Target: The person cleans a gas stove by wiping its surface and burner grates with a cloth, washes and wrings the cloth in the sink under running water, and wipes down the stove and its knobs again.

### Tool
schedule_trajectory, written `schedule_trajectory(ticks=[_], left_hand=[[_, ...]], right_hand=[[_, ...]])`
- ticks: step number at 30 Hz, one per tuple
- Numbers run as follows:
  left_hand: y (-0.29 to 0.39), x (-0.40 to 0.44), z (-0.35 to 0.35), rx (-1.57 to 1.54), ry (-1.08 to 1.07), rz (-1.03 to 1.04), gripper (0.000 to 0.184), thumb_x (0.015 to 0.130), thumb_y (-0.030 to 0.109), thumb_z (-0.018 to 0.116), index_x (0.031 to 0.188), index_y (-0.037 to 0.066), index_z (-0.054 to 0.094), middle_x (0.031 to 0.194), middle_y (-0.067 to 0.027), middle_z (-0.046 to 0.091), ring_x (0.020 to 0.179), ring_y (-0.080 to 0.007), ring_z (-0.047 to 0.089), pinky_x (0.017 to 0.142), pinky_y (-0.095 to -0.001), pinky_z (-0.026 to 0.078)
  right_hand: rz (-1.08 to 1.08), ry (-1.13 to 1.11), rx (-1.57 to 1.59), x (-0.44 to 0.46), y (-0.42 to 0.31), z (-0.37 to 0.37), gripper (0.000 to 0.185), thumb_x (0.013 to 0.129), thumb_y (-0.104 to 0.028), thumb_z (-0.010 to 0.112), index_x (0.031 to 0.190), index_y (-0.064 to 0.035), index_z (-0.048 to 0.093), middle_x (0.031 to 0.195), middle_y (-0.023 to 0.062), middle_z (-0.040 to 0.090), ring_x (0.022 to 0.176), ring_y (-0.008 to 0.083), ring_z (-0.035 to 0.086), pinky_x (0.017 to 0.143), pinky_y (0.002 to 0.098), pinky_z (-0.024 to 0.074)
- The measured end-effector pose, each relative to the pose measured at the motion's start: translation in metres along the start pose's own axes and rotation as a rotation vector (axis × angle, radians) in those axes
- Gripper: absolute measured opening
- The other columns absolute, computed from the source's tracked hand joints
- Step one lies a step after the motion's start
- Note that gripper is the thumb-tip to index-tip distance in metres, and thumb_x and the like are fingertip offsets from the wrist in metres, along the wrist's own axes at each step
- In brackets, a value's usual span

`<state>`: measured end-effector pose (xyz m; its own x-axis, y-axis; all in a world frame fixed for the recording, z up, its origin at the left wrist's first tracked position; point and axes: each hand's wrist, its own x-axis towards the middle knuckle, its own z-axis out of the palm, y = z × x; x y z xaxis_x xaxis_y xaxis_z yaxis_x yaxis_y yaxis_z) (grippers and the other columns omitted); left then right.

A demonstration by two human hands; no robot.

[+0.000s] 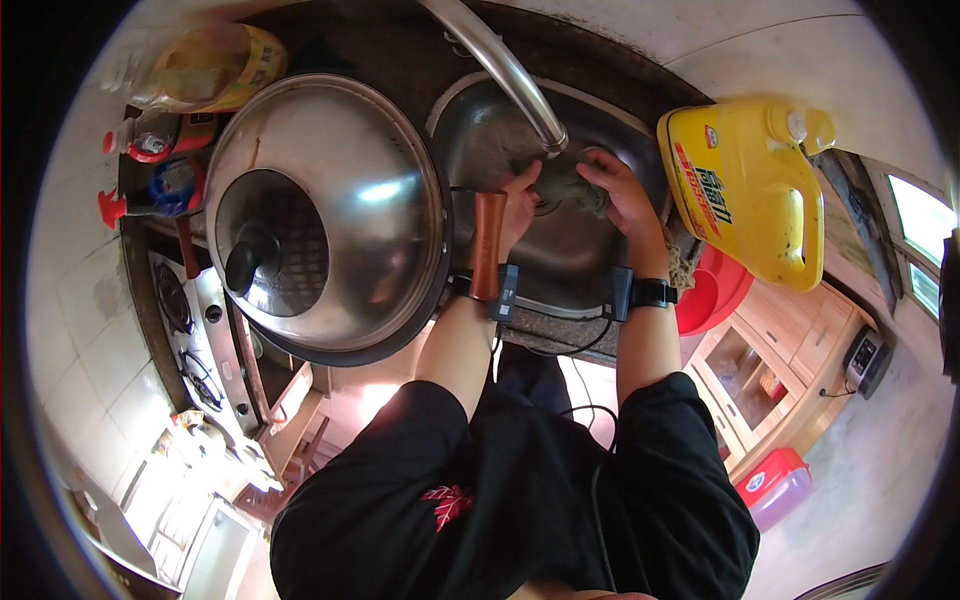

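Both hands are inside the metal sink, below the curved faucet. My left hand is on the left of the faucet's mouth with fingers stretched out; a wooden handle covers part of it and the wrist. My right hand is on the other side, its fingers bent over a grey-green, crumpled cloth. The cloth's edges blend into the sink. Beside the left forearm, a wok with a domed metal lid stands on the counter.
A yellow jug stands right of the sink, above a red basin. At the left are an oil bottle, a red-topped spray bottle and a gas stove. A wooden cabinet is at the right. Cables hang from the wrist devices.
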<state>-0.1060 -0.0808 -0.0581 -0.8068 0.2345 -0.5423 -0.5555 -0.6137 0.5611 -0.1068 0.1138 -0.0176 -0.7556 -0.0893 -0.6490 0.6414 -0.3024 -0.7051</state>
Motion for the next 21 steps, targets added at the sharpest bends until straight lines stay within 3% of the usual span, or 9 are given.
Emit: schedule_trajectory(ticks=[1,4,8,10,14,15,17,19,21], left_hand=[[0.002,-0.005,0.001,-0.245,-0.031,-0.244,0.038,0.090,0.020,0.070,0.123,0.009,0.054,0.112,-0.0051,0.064,0.104,-0.0205,0.062,0.090,-0.0366,0.049],[0.000,-0.013,0.003,-0.289,-0.053,-0.401,0.028,0.096,0.023,0.061,0.121,0.010,0.058,0.117,-0.0057,0.064,0.110,-0.0188,0.060,0.093,-0.0337,0.045],[-0.007,-0.004,-0.006,-0.272,-0.088,-0.230,0.028,0.097,0.024,0.061,0.120,0.008,0.058,0.117,-0.0051,0.064,0.109,-0.0175,0.060,0.092,-0.0336,0.045],[-0.008,-0.001,-0.005,0.157,0.123,0.131,0.033,0.093,0.032,0.067,0.116,0.009,0.059,0.107,-0.0013,0.063,0.091,-0.0155,0.060,0.079,-0.0347,0.047],[-0.007,0.003,-0.008,0.573,0.129,0.174,0.038,0.095,0.041,0.062,0.110,0.006,0.060,0.102,-0.0034,0.061,0.085,-0.0135,0.054,0.073,-0.0326,0.043],[0.005,-0.004,0.012,0.755,0.190,0.049,0.035,0.098,0.037,0.058,0.110,0.005,0.061,0.104,-0.0031,0.062,0.092,-0.0098,0.053,0.079,-0.0288,0.043],[0.003,-0.009,0.023,0.935,0.252,-0.085,0.032,0.101,0.033,0.054,0.110,0.004,0.062,0.106,-0.0028,0.063,0.099,-0.0060,0.053,0.084,-0.0249,0.042],[-0.006,-0.008,0.026,0.316,0.092,0.113,0.041,0.102,0.040,0.051,0.117,0.003,0.060,0.110,-0.0042,0.062,0.100,-0.0097,0.054,0.085,-0.0261,0.042],[0.004,-0.018,0.044,0.259,0.115,0.110,0.043,0.102,0.043,0.049,0.110,0.002,0.059,0.104,-0.0056,0.060,0.097,-0.0124,0.053,0.084,-0.0284,0.043]], right_hand=[[-0.005,-0.035,0.133,-0.001,-0.001,0.003,0.038,0.085,-0.015,0.073,0.117,-0.0002,0.060,0.104,0.0058,0.066,0.094,0.0155,0.065,0.082,0.0276,0.0511],[-0.020,-0.075,0.279,-0.002,-0.008,0.009,0.039,0.084,-0.013,0.072,0.118,0.0001,0.060,0.107,0.0065,0.066,0.097,0.0165,0.064,0.085,0.0286,0.0505],[0.028,0.027,0.225,-0.003,-0.009,0.010,0.044,0.084,-0.012,0.071,0.124,0.0006,0.058,0.112,0.0077,0.065,0.103,0.0170,0.062,0.089,0.0294,0.0491],[-0.013,0.086,0.231,0.003,0.004,0.010,0.044,0.084,-0.013,0.071,0.125,0.0008,0.058,0.112,0.0079,0.065,0.104,0.0174,0.062,0.089,0.0295,0.0486],[-0.213,0.298,0.220,0.021,0.042,0.023,0.046,0.086,-0.015,0.070,0.127,0.0021,0.058,0.116,0.0087,0.064,0.106,0.0167,0.060,0.090,0.0293,0.0474],[-0.212,0.297,0.221,0.023,0.046,0.030,0.046,0.086,-0.015,0.070,0.127,0.0021,0.058,0.116,0.0087,0.064,0.106,0.0167,0.060,0.090,0.0293,0.0474],[-0.338,0.298,-0.110,0.024,0.054,0.046,0.045,0.089,-0.012,0.064,0.130,0.0025,0.056,0.121,0.0149,0.065,0.107,0.0210,0.060,0.091,0.0307,0.0469],[-0.459,0.307,-0.428,0.010,0.052,0.063,0.046,0.089,-0.009,0.060,0.133,0.0010,0.055,0.124,0.0174,0.063,0.105,0.0262,0.061,0.091,0.0326,0.0472],[-0.575,0.315,-0.750,0.001,0.053,0.074,0.047,0.089,-0.006,0.056,0.135,-0.0004,0.053,0.126,0.0200,0.062,0.102,0.0313,0.061,0.090,0.0345,0.0474]])
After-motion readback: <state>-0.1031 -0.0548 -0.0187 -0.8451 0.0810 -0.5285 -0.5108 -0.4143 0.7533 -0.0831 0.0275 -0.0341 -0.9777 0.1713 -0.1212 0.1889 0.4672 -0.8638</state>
